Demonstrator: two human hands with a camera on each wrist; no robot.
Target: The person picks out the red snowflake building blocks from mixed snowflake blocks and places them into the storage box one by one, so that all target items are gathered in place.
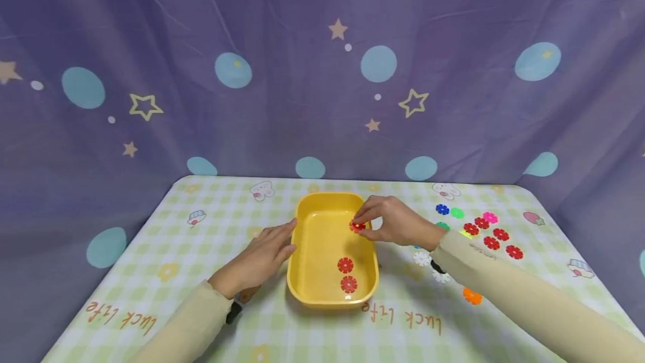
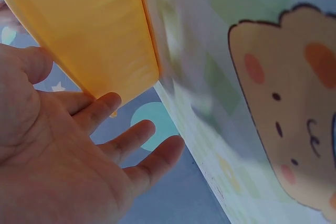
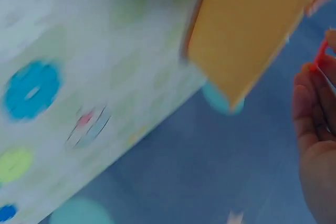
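Note:
A yellow plastic tray (image 1: 317,245) stands mid-table. My left hand (image 1: 259,256) rests its fingertips against the tray's left side, fingers fairly straight; in the left wrist view the same hand (image 2: 68,156) is spread beside the tray wall (image 2: 100,30). Over the tray's right rim reaches my right hand (image 1: 395,223), pinching a red notched snowflake disc (image 1: 356,227) between thumb and fingers. That pinched disc (image 3: 321,53) appears edge-on in the right wrist view. Two more red snowflake discs (image 1: 345,265) lie on the tray floor, near its front right.
Right of the tray, several loose snowflake discs lie on the checked tablecloth (image 1: 201,251): red (image 1: 501,234), pink (image 1: 490,217), blue (image 1: 442,209), green (image 1: 457,213), white (image 1: 421,259) and orange (image 1: 472,296). My right forearm partly covers some. A purple curtain (image 1: 282,116) hangs behind the table.

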